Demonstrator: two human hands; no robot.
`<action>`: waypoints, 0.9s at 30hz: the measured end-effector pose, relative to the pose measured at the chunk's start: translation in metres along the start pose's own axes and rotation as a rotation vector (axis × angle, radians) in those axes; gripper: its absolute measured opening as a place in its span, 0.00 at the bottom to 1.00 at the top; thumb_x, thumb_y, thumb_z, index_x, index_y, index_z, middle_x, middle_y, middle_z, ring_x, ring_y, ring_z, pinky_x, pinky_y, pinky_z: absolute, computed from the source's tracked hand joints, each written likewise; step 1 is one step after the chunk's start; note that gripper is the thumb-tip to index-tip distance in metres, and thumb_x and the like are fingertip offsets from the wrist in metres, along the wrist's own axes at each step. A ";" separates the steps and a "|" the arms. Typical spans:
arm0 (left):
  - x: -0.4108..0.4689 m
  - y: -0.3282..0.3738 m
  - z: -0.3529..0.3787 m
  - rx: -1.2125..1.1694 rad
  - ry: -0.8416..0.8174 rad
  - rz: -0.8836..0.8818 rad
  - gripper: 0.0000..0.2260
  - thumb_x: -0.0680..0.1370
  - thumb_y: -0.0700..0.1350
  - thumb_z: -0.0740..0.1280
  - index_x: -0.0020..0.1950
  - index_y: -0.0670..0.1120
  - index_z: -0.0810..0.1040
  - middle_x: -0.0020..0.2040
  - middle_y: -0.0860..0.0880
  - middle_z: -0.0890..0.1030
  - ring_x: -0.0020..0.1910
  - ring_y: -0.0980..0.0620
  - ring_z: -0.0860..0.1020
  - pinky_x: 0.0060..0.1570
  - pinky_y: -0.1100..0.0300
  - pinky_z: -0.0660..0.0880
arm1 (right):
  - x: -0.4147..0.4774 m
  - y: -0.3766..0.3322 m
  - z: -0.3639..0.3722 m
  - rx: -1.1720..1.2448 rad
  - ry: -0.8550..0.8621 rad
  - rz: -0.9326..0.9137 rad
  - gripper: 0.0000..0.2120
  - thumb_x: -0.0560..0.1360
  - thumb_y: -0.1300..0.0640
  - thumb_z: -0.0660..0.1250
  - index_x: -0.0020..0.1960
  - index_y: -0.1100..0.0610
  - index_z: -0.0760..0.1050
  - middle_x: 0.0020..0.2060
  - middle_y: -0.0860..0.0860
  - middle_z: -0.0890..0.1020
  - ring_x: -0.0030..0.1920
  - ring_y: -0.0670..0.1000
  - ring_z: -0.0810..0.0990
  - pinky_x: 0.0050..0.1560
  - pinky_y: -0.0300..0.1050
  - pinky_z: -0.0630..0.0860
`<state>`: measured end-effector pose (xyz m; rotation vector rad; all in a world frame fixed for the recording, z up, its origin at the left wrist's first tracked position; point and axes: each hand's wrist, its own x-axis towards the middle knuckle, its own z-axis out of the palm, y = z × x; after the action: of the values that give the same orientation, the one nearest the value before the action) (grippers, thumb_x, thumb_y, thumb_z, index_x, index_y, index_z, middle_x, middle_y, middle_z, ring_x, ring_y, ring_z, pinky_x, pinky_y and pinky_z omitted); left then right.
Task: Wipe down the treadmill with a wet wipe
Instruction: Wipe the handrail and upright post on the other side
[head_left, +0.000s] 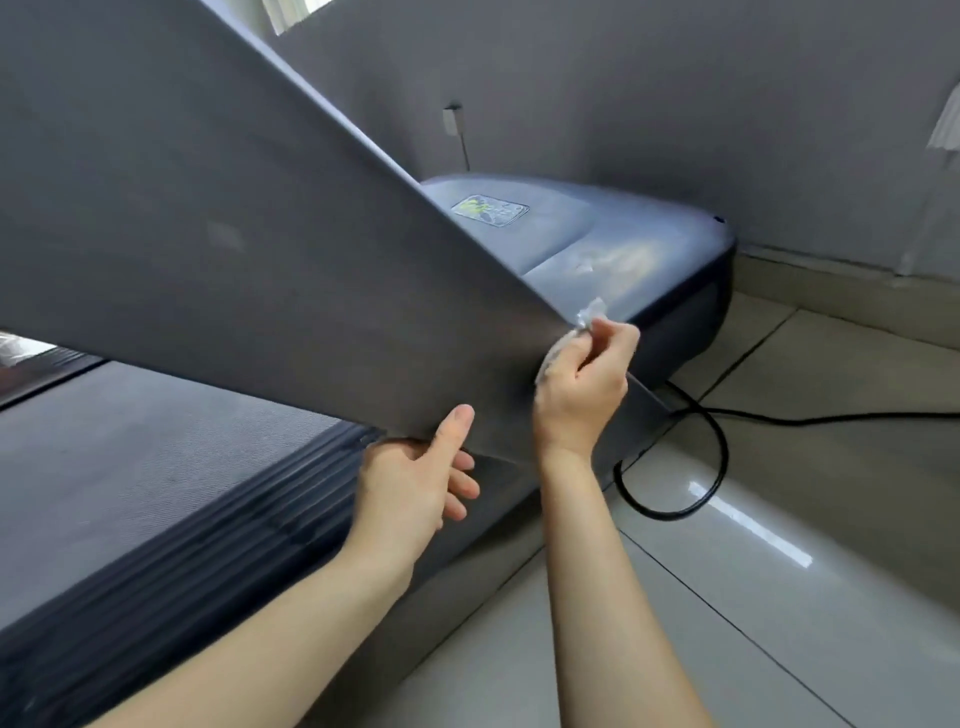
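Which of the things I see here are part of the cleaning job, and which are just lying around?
Part of the job:
- grey treadmill
- large grey flat panel, held by left hand
- crumpled white wet wipe, pinched by right hand

Just lying around:
- black power cable
- glossy tiled floor
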<state>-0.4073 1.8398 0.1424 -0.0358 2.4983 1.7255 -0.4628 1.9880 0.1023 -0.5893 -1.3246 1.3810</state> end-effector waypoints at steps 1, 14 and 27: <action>0.000 -0.001 0.004 -0.014 0.006 -0.018 0.27 0.77 0.65 0.68 0.42 0.39 0.83 0.32 0.45 0.84 0.26 0.53 0.76 0.30 0.61 0.70 | 0.007 0.022 -0.009 -0.043 0.040 0.120 0.05 0.81 0.59 0.56 0.55 0.55 0.69 0.44 0.55 0.82 0.44 0.60 0.82 0.46 0.50 0.75; -0.001 -0.006 0.011 0.157 0.018 0.048 0.26 0.80 0.63 0.65 0.40 0.41 0.83 0.31 0.46 0.83 0.26 0.54 0.77 0.28 0.62 0.71 | -0.030 0.001 -0.005 -0.018 -0.089 -0.118 0.04 0.77 0.61 0.59 0.51 0.56 0.68 0.38 0.50 0.79 0.37 0.53 0.78 0.40 0.44 0.73; 0.004 -0.013 0.014 0.061 0.041 0.003 0.25 0.77 0.63 0.68 0.40 0.40 0.81 0.30 0.47 0.81 0.25 0.54 0.74 0.27 0.63 0.69 | -0.034 0.087 -0.012 -0.074 0.332 0.758 0.06 0.84 0.57 0.55 0.54 0.59 0.68 0.44 0.48 0.79 0.43 0.55 0.76 0.42 0.44 0.64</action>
<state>-0.4087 1.8489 0.1250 -0.0626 2.5796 1.6651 -0.4728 1.9796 0.0096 -1.4049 -0.9075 1.7267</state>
